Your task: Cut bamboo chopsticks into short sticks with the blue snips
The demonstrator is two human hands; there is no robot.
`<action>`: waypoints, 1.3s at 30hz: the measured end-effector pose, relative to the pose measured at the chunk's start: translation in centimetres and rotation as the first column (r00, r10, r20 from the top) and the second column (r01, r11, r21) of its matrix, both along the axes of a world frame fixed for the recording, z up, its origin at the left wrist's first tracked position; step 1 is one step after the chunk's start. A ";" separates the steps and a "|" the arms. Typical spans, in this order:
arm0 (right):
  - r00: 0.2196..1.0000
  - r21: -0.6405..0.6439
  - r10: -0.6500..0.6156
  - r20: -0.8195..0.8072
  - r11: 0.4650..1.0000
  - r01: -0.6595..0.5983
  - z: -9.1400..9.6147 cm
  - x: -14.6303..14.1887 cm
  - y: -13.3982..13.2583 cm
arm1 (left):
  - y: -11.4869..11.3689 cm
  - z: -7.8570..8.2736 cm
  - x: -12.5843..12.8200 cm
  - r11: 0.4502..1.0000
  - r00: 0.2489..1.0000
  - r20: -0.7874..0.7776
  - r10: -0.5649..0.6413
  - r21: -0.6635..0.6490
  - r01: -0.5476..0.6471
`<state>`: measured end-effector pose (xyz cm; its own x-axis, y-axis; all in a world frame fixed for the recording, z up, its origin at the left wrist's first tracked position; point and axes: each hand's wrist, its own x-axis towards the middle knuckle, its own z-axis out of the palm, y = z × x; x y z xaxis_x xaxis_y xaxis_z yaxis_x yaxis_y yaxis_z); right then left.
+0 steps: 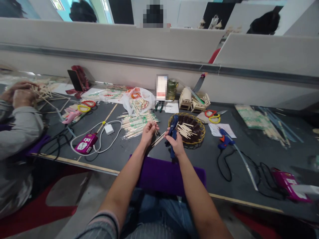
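My left hand (pixel 149 132) is closed around a few thin wooden sticks (pixel 152 122), held upright at the fingertips. My right hand (pixel 176 142) grips a dark blue hand tool (pixel 173 127) that looks like a cutter; its exact kind is hard to make out. Between the hands, a couple of loose sticks (pixel 158 140) slant over the table. Beside the right hand stands a brown wicker basket (pixel 199 141) with a yellow rim, holding short cut stick pieces (pixel 186 130). Plastic-wrapped sticks (pixel 136 124) lie just beyond the left hand.
To the right are a blue glue gun (pixel 226 138) with its cord, scissors (pixel 214 117) and wrapped sticks (pixel 251 118). Small wooden models (pixel 186 99) stand behind the basket. On the left lie a magenta box (pixel 86 143) and cable; a co-worker's hands (pixel 23 96) hold a stick frame.
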<state>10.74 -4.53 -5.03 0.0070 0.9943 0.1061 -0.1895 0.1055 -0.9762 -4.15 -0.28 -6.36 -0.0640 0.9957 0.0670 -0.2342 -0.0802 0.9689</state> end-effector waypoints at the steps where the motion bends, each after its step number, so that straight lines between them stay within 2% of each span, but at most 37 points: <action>1: 1.000 -0.004 -0.003 -0.007 1.000 0.003 0.0 0.1 0.0 | 0.0 -0.1 0.0 1.000 0.999 -0.045 -0.011 -0.011 0.010; 6: 0.999 -0.002 0.034 -0.009 0.999 -0.034 -0.1 0.1 0.0 | 0.0 -0.2 -0.4 0.999 0.963 -0.263 -0.052 -0.027 0.047; 10: 0.999 0.015 0.052 0.008 0.999 -0.052 -0.1 0.1 0.0 | 0.0 0.0 -0.7 1.000 0.953 -0.303 -0.031 -0.014 0.028; 15: 0.998 0.019 0.059 0.027 0.998 -0.060 0.0 0.1 -0.1 | 0.1 -0.2 -0.7 0.999 0.978 -0.203 -0.034 -0.017 0.032; 20: 0.997 0.014 0.066 0.029 0.998 -0.067 -0.1 0.1 0.0 | -0.1 0.3 -0.9 0.992 1.000 0.026 0.015 -0.122 -0.012; 25: 0.997 0.024 0.065 0.050 0.997 -0.067 -0.4 0.1 0.1 | -0.2 0.8 -1.1 0.982 0.989 0.144 0.028 -0.190 0.000; 39: 0.996 0.026 0.072 0.056 0.997 -0.073 -0.4 0.2 0.0 | -0.4 1.1 -1.0 0.979 0.982 0.186 0.000 -0.198 0.038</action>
